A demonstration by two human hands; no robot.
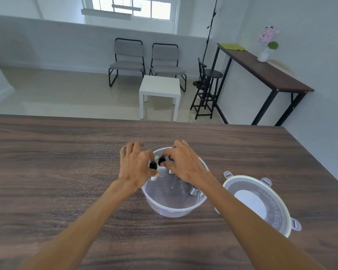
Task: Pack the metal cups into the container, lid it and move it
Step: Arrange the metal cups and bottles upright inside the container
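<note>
A clear round plastic container (170, 208) stands on the wooden table in front of me. Both hands reach over its far rim. My left hand (133, 164) pinches a small metal cup (153, 166) with a dark opening at the container's left side. My right hand (183, 162) holds a second metal cup (162, 161) just beside it, inside the rim. Another metal cup (194, 190) lies on the container's floor at the right, partly under my right wrist. The round clear lid (260, 201) with clip tabs lies flat on the table to the right.
The wooden table (66, 172) stretches wide to the left and front; its far edge runs across the middle of the view. Beyond it are a white side table (160, 90), two grey chairs, a black stool and a tall console table with a flower vase.
</note>
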